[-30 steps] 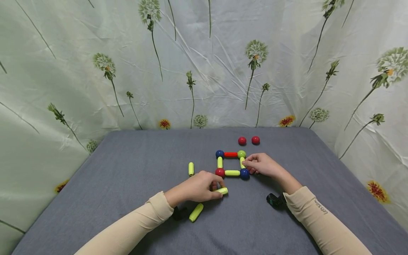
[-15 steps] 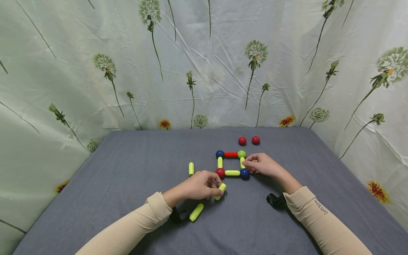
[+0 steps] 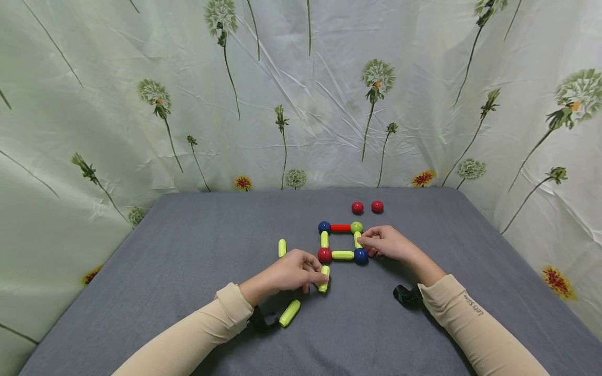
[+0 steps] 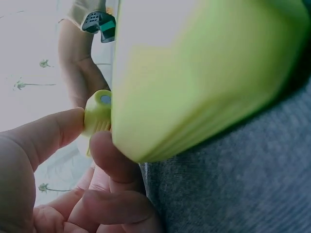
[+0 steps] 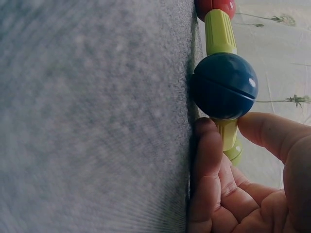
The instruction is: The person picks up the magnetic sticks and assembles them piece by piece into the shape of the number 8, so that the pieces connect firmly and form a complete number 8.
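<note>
Just beyond my left hand (image 3: 287, 272) lies a flat square of balls and rods on the grey table (image 3: 197, 245): a red ball (image 3: 324, 255) at its near-left corner, a blue ball (image 3: 360, 256) at the near right, a blue ball (image 3: 324, 227) at the far left and a green ball (image 3: 356, 227) at the far right. A red rod (image 3: 340, 228) closes the far side; green rods make the other three. To the left of my left hand a loose green rod (image 3: 281, 248) lies alone, and another loose green rod (image 3: 289, 313) lies just behind my wrist, close to my sleeve. Two red balls (image 3: 367, 207) sit well past the square. A flowered curtain (image 3: 301, 94) hangs behind the table.

My left thumb and fingers pinch a green rod (image 3: 324, 278) (image 4: 98, 114), which points away from me with its far end at, or just short of, the red corner ball; I cannot tell if they touch. That hand lies low on the table, knuckles up.

My right hand (image 3: 386, 242) (image 5: 243, 179) rests on its side at the square's right edge, thumb and fingers pinching the right-side green rod (image 3: 358, 240) (image 5: 228, 138), just beyond the near blue ball.
</note>
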`<state>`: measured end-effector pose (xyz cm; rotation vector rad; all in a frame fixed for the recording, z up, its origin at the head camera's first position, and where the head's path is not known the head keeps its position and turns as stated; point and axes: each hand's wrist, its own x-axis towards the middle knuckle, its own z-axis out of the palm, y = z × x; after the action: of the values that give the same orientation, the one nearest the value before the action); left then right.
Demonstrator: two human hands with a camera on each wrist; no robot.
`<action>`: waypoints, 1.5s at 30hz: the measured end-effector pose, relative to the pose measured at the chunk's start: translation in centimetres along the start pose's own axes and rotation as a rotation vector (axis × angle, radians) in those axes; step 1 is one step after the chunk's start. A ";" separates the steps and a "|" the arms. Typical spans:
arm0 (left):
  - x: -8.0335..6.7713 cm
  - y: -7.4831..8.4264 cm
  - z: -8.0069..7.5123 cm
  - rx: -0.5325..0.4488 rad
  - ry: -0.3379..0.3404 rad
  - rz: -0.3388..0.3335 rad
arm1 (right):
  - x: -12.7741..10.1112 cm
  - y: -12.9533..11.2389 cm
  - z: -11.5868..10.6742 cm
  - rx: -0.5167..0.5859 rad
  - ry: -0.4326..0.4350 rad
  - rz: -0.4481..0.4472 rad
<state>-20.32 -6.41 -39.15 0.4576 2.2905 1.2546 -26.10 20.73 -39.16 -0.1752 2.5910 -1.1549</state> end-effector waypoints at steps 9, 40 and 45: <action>0.2 -0.1 0.0 -0.001 0.034 -0.037 | 0.0 0.0 0.0 -0.005 -0.004 -0.009; 1.3 -0.2 -0.1 -0.058 0.059 -0.095 | 0.0 0.1 0.0 0.001 0.014 0.018; 1.4 -0.3 -0.1 -0.061 0.054 -0.112 | 0.1 0.1 0.0 -0.006 0.014 0.019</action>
<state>-21.57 -5.89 -39.74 0.2731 2.2813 1.2924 -26.14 20.75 -39.27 -0.1447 2.6034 -1.1455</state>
